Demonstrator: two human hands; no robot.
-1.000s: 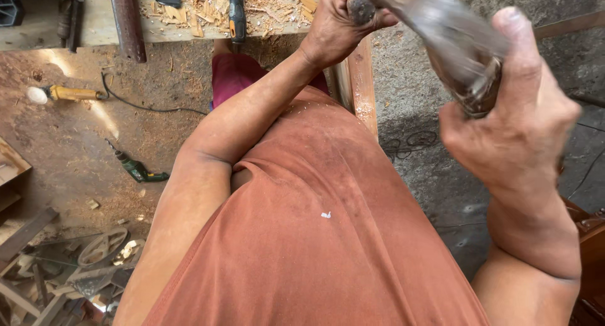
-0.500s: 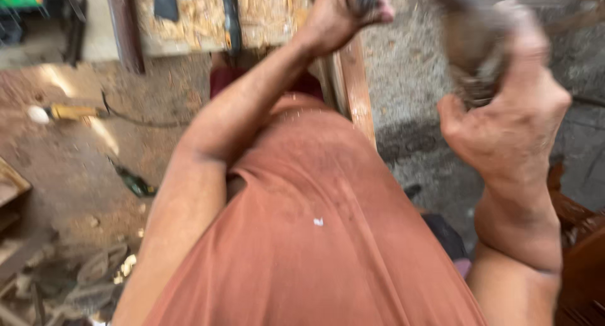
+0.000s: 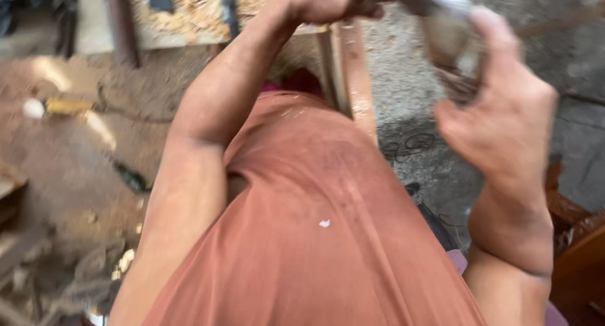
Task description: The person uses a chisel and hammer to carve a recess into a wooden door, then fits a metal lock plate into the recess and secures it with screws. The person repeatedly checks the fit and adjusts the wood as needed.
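Nearest, the right hand (image 3: 504,121) is raised on a bent forearm, back of the hand to the camera, its grip wrapped around the lower end of a blurred greyish tool (image 3: 444,23), thumb pointing up along it. Further out, the left hand (image 3: 324,1) reaches forward on an extended arm, grip closed on the tool's other end, above the shaving-strewn worktop (image 3: 189,14).

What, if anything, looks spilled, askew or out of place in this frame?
Wood shavings lie loose over the bench top at the upper left, and scraps litter the dirt floor at lower left. The picture is motion-blurred; what the right hand and left hand grip cannot be made out.
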